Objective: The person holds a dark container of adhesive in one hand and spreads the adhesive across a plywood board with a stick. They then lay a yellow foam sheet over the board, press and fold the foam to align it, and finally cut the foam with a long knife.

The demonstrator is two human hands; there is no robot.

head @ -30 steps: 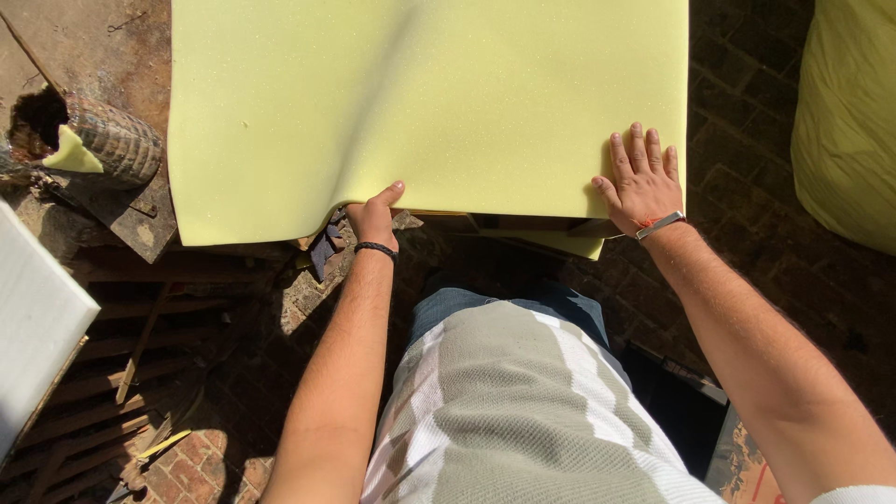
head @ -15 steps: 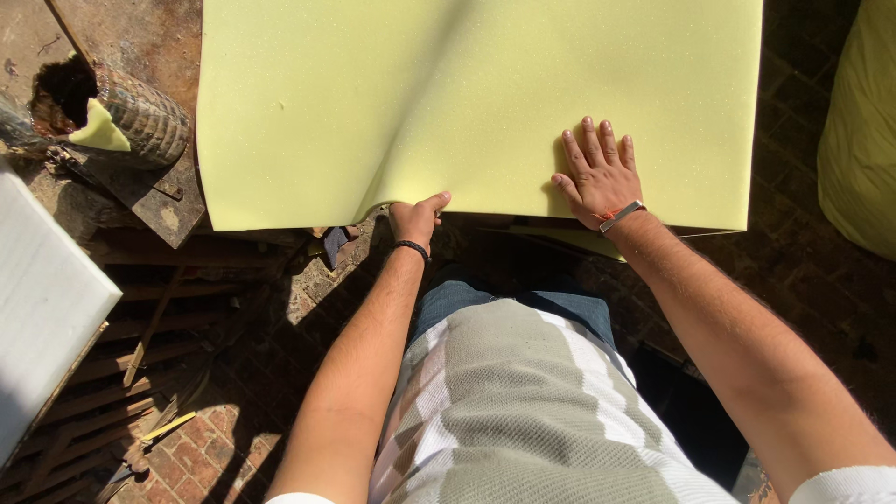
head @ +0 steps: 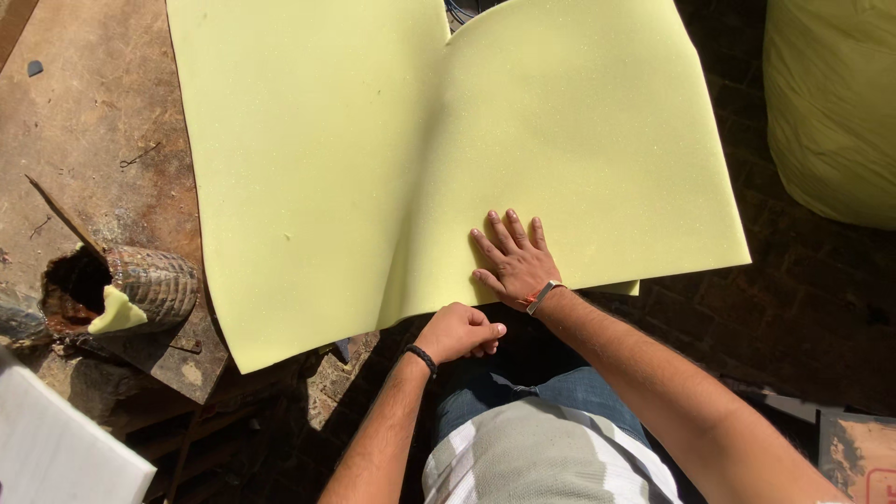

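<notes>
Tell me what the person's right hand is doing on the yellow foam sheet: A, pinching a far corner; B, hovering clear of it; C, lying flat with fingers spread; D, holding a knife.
C: the right hand lies palm-down, fingers spread, on the yellow foam sheet near its front edge.

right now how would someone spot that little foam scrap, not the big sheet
Start at the big pale yellow foam sheet under the right hand, then look left past its edge to the rusty ribbed pipe on the worn tabletop. The small yellow foam scrap sits at its mouth, a little wedge.
</notes>
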